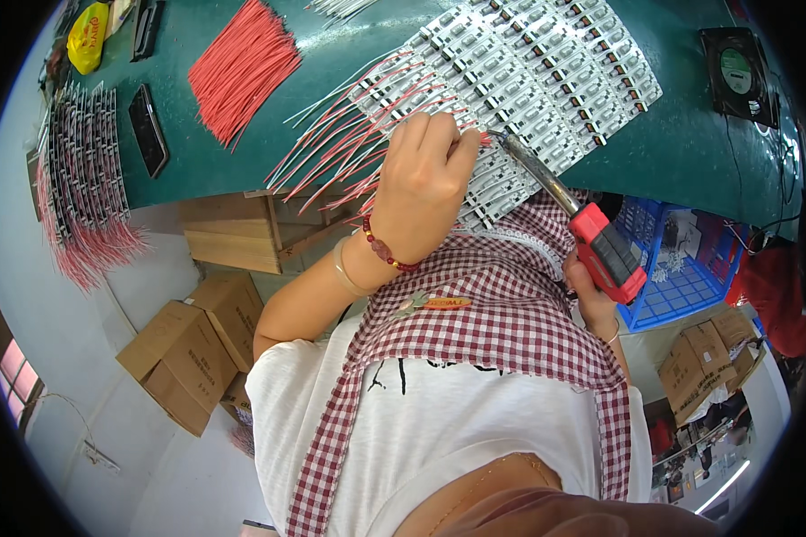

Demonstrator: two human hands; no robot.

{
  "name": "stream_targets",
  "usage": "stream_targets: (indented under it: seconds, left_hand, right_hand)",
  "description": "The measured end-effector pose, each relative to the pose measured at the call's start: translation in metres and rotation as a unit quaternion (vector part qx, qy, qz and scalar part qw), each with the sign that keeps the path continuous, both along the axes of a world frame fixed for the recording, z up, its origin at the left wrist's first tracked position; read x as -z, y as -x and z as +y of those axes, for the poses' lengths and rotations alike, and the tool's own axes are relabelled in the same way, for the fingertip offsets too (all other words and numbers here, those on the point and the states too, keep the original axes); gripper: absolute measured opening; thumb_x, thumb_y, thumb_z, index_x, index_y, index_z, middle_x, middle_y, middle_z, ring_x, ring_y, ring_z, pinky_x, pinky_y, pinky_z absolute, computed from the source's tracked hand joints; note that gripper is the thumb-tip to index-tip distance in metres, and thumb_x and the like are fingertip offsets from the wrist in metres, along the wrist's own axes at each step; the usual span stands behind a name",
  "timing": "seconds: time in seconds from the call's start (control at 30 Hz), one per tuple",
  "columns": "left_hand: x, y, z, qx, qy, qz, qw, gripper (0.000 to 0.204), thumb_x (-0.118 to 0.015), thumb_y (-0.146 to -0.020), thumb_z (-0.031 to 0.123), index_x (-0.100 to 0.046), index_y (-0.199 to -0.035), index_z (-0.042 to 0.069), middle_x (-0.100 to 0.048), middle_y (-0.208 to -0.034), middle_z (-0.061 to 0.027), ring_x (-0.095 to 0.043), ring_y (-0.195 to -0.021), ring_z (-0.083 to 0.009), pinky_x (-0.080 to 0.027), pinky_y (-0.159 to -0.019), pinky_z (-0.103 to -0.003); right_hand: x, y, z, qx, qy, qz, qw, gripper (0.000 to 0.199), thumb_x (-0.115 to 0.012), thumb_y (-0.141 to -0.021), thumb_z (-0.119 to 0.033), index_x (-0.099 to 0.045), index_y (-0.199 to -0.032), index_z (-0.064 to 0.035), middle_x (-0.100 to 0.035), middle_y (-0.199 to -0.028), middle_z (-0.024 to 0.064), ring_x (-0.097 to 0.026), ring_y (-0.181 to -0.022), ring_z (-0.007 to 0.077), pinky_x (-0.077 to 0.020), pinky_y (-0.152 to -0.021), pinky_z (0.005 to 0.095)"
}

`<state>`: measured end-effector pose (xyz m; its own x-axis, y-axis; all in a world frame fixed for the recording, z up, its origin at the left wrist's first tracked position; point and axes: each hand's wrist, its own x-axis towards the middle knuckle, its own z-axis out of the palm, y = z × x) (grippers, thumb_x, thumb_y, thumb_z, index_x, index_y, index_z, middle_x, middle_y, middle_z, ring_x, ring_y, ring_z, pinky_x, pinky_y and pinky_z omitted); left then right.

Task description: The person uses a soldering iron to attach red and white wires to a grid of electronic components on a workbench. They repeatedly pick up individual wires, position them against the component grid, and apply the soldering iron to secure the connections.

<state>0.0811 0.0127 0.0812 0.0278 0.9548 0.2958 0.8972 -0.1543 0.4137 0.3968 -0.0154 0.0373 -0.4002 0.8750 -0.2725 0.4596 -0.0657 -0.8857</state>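
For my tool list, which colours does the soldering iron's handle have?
The handle is red with dark grey, best in the head view.

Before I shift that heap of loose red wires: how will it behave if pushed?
The red wires look thin and show no tie, so the heap would probably fan out. Strands lying fairly straight suggest some springiness. The green table has a sheen, so they may slide easily.
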Motion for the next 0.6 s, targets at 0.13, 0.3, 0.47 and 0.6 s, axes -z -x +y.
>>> stream_targets:
  seconds: [0.13, 0.3, 0.47, 0.6]
  left_hand:
    - [-0.001, 0.001, 0.0, 0.004, 0.004, -0.006, 1.0, 0.027, -0.064, -0.07, -0.003, -0.07, -0.096, 0.003, -0.05, -0.08, -0.0062, -0.053, -0.076, -0.0223, -0.043, -0.069, -0.035]
    - [-0.003, 0.002, 0.002, 0.012, 0.017, -0.001, 1.0, 0.026, -0.064, -0.07, -0.001, -0.07, -0.096, 0.003, -0.051, -0.081, -0.0066, -0.053, -0.077, -0.0231, -0.043, -0.07, -0.035]
    - [-0.004, 0.001, 0.002, 0.015, 0.024, 0.028, 0.999, 0.025, -0.063, -0.072, 0.0, -0.068, -0.096, 0.003, -0.051, -0.081, -0.007, -0.053, -0.078, -0.0235, -0.043, -0.071, -0.035]
    - [-0.002, 0.002, -0.001, 0.015, 0.013, 0.014, 1.0, 0.025, -0.063, -0.072, 0.0, -0.068, -0.095, 0.002, -0.052, -0.082, -0.0074, -0.054, -0.079, -0.0235, -0.043, -0.072, -0.035]
  right_hand:
    - [-0.014, 0.012, 0.003, 0.031, 0.008, 0.018, 0.999, 0.019, -0.074, -0.075, -0.01, -0.07, -0.093, -0.0044, -0.066, -0.082, 0.0093, -0.063, -0.068, 0.0241, -0.0504, -0.062, 0.0333]
    - [-0.012, 0.006, 0.002, 0.008, -0.046, -0.025, 0.999, 0.019, -0.074, -0.076, -0.01, -0.07, -0.093, -0.004, -0.066, -0.077, 0.0077, -0.064, -0.065, 0.0227, -0.0503, -0.061, 0.033]
    - [-0.012, 0.008, 0.001, 0.023, -0.038, 0.002, 0.999, 0.02, -0.074, -0.076, -0.01, -0.07, -0.094, -0.0038, -0.067, -0.077, 0.0079, -0.065, -0.067, 0.0218, -0.0504, -0.061, 0.0325]
    - [-0.014, 0.01, 0.002, 0.031, -0.015, 0.021, 0.999, 0.022, -0.074, -0.075, -0.01, -0.07, -0.096, -0.0033, -0.067, -0.083, 0.01, -0.065, -0.071, 0.0228, -0.0508, -0.063, 0.0325]
